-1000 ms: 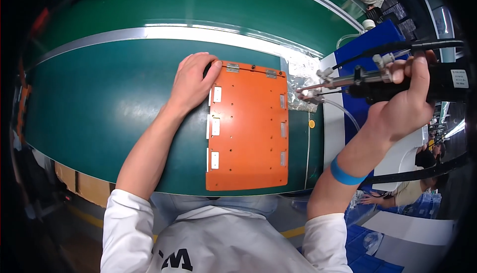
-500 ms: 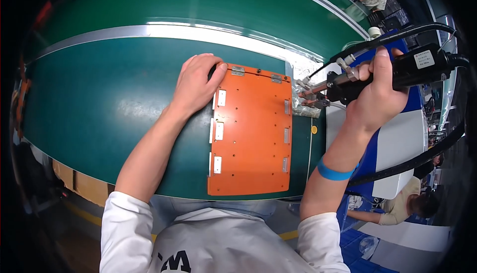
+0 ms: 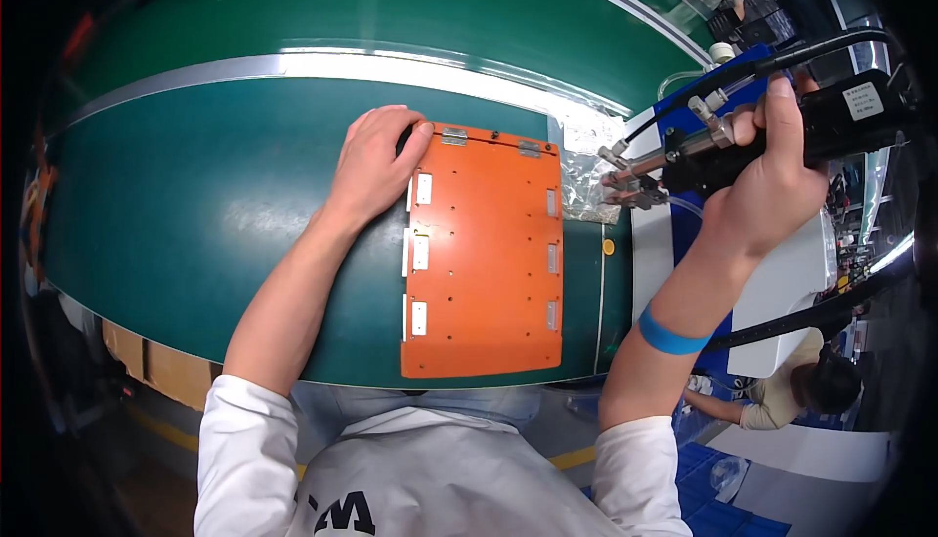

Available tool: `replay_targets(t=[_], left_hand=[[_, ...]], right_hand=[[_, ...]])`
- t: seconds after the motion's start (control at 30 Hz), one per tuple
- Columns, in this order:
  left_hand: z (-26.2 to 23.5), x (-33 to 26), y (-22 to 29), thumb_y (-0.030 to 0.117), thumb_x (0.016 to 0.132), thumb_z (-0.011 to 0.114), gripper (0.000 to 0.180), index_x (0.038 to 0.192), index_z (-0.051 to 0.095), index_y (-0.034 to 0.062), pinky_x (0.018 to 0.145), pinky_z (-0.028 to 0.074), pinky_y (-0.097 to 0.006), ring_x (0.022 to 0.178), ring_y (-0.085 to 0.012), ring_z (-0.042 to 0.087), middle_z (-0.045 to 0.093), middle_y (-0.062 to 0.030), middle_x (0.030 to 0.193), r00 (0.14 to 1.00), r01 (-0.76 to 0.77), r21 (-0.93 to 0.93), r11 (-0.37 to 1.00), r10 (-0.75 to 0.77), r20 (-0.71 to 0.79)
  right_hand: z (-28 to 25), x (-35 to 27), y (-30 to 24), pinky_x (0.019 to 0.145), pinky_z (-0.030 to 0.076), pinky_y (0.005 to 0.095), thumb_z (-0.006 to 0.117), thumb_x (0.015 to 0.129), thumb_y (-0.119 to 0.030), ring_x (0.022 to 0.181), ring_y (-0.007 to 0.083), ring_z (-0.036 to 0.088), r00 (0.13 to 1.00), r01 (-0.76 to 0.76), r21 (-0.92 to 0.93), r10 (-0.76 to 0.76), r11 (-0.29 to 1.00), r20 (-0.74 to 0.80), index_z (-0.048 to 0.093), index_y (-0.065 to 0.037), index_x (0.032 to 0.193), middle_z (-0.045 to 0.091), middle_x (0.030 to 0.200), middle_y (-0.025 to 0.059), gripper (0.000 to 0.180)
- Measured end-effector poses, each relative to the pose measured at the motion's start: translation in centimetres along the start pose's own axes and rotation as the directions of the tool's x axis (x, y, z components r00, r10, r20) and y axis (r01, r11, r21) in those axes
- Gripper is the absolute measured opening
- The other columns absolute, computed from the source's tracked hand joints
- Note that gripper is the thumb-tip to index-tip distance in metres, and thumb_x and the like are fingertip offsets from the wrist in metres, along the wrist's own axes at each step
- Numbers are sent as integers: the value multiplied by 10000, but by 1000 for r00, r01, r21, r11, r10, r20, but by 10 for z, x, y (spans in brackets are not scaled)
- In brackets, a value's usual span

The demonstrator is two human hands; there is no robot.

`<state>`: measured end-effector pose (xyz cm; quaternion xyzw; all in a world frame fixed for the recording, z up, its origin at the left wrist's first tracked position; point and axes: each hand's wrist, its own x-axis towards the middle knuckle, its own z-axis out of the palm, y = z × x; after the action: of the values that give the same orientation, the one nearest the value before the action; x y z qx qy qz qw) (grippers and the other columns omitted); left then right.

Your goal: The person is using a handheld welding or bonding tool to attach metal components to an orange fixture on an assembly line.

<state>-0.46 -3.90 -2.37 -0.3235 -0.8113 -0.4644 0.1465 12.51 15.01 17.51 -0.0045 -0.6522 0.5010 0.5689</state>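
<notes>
One tool [image 3: 708, 164] shifted rightward, right hand [image 3: 774, 183] clasping; left hand [image 3: 375, 166], grip unclear, on orange panel [image 3: 486, 254], two hinges [image 3: 529, 149].

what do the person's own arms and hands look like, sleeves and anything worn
The left hand and right hand are ungloved. The left sleeve and right sleeve are white, loose and creased, ending near the elbows, so the left forearm and right forearm are uncovered. A blue band circles the right forearm, between elbow and wrist.
</notes>
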Motion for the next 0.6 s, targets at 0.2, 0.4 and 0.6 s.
replay_targets(t=[0.2,0.4,0.6], left_hand=[[-1,-2,2,243,876,521,249,907,607,11,932,364,-391,985,-276,549,621,-123,928,1000,-13,5,1000,13,-7],[-6,0,14,234,871,528,238,904,607,13,935,362,-390,989,-273,549,620,-125,930,1000,-26,3,1000,26,-15],[-9,1,12,226,868,528,231,898,608,11,933,362,-391,985,-273,550,620,-126,932,999,-26,-1,1000,25,-19]], right_hand=[[12,-24,22,456,380,222,604,812,-4,495,87,469,999,-34,50,35,998,-15,502,100,1075,533,653,56,300],[14,-23,19,489,385,229,594,828,-29,510,100,458,998,-53,2,53,999,-14,491,84,1096,490,652,37,308],[15,-24,19,485,387,229,600,821,-31,511,98,466,997,-77,42,77,996,-2,505,79,1085,489,642,33,301]])
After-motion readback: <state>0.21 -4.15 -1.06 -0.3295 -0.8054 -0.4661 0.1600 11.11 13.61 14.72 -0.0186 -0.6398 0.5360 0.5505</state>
